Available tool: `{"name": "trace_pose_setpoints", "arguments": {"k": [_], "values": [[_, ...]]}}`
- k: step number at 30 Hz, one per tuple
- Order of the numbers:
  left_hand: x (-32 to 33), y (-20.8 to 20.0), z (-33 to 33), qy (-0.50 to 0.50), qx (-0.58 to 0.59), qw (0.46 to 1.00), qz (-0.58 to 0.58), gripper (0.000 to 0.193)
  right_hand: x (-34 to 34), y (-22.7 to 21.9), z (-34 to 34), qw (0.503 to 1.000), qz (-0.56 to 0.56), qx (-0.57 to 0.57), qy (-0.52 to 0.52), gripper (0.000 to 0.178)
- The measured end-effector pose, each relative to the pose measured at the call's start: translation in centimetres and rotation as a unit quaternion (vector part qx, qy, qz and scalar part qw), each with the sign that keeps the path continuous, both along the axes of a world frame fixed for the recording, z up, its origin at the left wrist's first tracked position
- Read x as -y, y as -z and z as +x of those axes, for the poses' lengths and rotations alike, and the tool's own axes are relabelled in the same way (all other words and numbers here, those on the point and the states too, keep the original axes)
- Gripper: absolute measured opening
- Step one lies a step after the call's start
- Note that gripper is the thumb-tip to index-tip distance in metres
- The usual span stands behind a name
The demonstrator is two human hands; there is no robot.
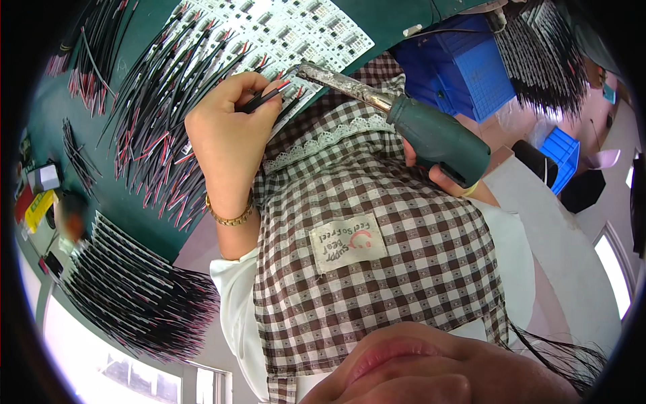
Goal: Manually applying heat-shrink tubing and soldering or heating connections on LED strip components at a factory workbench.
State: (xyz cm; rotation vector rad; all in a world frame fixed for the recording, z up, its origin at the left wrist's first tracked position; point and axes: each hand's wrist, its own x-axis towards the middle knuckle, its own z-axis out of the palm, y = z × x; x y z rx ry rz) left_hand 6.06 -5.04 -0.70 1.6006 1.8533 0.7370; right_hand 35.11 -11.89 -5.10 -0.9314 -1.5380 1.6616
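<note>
My left hand, with a gold watch at its wrist, is closed on a few black wires. One of these wires shows a red end between thumb and finger. Just beyond the fingertips lies the white circuit board panel, with many small parts and rows of black and red wires standing off it. A green-handled soldering iron is gripped in my right hand, whose fingers are mostly hidden behind the handle. Its dark tip is near the board's edge, close to the left hand's wires.
Loose bundles of wires lie on the green table at the left. Wired boards are stacked at the lower left and upper right. Blue crates stand to the right, beside a cable.
</note>
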Motion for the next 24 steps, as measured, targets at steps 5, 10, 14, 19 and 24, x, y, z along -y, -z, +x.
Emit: {"name": "trace_pose_setpoints", "arguments": {"k": [5, 10, 14, 19, 24], "values": [[-0.2, -0.6, 0.5, 0.017, -0.023, 1.000, 0.006, 0.016, 0.6, -4.6, -1.1, 0.972, -0.230, 0.011, 0.044, 0.052], [-0.2, -1.0, 0.4, 0.030, -0.047, 0.998, 0.016, 0.016, 0.9, -4.0, -0.7, 0.988, -0.151, -0.014, -0.025, 0.040], [-0.3, -0.7, 0.7, 0.054, -0.042, 0.997, 0.028, 0.016, 1.3, -1.3, 1.1, 0.993, -0.068, -0.035, -0.091, 0.030], [0.0, -0.9, 0.5, 0.051, -0.073, 0.996, 0.023, 0.016, 1.4, 0.9, 2.5, 0.996, -0.019, -0.034, -0.085, 0.030], [-0.7, -0.4, 0.4, 0.042, 0.022, 0.998, -0.028, 0.013, 0.4, 1.5, 2.5, 0.997, 0.019, -0.012, -0.070, 0.030]]}}
